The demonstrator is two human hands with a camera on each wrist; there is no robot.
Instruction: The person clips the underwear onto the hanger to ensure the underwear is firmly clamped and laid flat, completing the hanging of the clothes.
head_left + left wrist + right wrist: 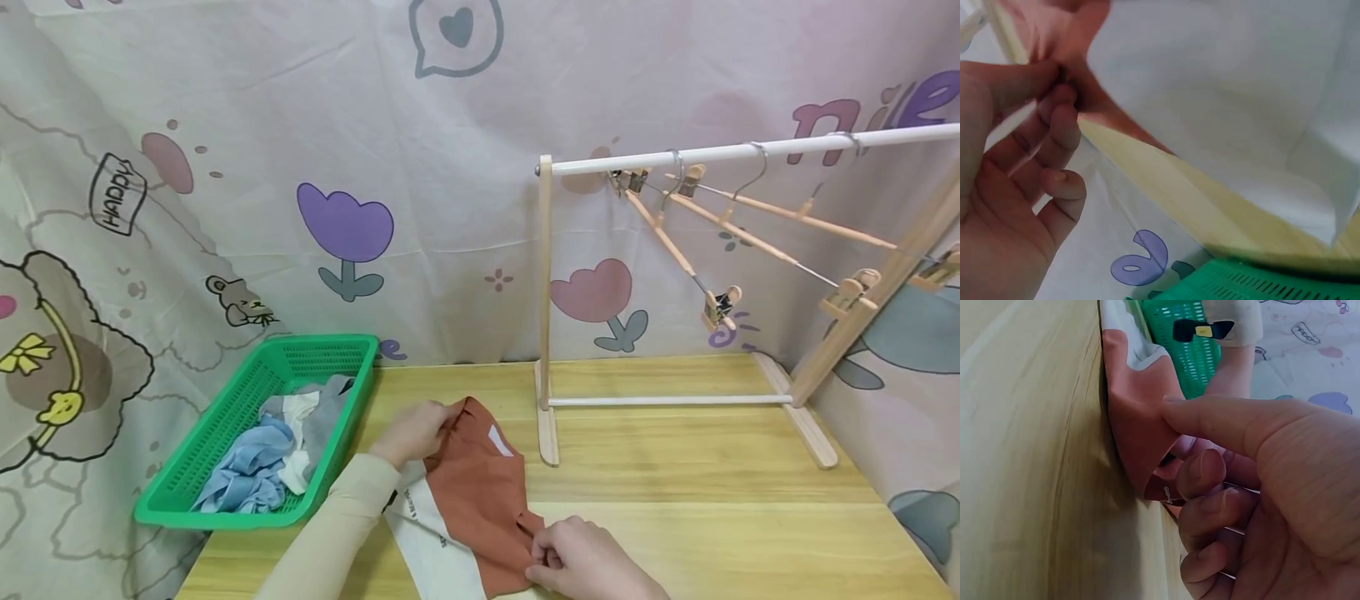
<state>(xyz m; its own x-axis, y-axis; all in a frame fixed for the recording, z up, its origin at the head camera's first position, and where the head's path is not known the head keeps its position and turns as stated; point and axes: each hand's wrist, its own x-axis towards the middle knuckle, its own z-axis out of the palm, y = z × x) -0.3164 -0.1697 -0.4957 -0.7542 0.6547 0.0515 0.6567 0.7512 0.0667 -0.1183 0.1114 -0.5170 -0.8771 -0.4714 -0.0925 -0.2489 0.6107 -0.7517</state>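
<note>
A rust-brown and white garment (480, 487) with dark lettering on its white part lies over the front of the table. A small white patch shows near its upper right edge. My left hand (416, 429) pinches the garment's far edge between thumb and fingers; the left wrist view shows the cloth (1100, 103) bunched at the fingertips, with a white panel hanging beside it. At the near right edge, my right hand (581, 554) pinches the rust-brown cloth. In the right wrist view the thumb lies over the cloth (1141, 419), with fingers behind it at an opening.
A green basket (352, 433) with blue, white and grey clothes (251, 462) stands at the left. On the right is a wooden rack (546, 292) with a white rail (720, 152), from which several clip hangers (667, 237) hang. A printed cloth (465, 208) covers the wall behind.
</note>
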